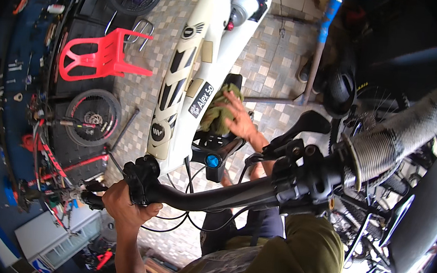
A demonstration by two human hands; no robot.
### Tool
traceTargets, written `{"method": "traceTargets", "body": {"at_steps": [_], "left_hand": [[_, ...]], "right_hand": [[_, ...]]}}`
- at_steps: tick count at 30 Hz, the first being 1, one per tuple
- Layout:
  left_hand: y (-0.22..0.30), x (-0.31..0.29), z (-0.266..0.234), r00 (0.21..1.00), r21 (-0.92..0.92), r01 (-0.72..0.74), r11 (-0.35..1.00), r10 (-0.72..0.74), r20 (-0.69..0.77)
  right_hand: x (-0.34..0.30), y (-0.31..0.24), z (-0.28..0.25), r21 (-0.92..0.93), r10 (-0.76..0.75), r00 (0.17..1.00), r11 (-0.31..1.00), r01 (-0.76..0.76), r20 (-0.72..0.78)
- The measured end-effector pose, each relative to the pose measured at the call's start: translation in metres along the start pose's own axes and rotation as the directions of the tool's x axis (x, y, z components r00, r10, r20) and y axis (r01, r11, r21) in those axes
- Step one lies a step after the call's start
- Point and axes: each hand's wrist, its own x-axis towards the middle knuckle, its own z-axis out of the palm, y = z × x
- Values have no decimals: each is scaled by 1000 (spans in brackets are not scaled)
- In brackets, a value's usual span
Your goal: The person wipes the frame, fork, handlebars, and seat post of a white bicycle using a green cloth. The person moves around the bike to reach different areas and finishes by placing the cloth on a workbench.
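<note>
A white bicycle frame [206,77] with dark markings runs up the middle of the head view. Its black handlebar [223,195] crosses in front of me, bearing a grey ribbed grip [386,147] at the right. My left hand [127,206] is closed around the bar beside the stem [140,179]. Farther in, on the right side of the white tube, my right hand [237,118] presses a crumpled olive-green cloth [214,117] against a black part of the bike. Its fingers lie over the cloth, which hides what is under it. Black cables [187,215] loop below the bar.
A red plastic chair [100,54] lies at the left near loose wheels [94,117]. A blue tool wall [20,65] lines the far left. One blue-and-grey pole [322,41] stands beyond the frame. Several bicycles [373,220] crowd the right. The floor has checkered tiles [276,52].
</note>
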Motion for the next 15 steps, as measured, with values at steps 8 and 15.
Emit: {"method": "traceTargets", "body": {"at_steps": [8, 15], "left_hand": [[-18, 5, 4, 998, 38, -39, 999, 41, -54], [-44, -36, 1, 963, -6, 255, 967, -253, 89]], "right_hand": [[92, 117, -34, 507, 711, 360, 692, -514, -604], [-103, 140, -130, 834, 830, 150, 549, -55, -537]]}}
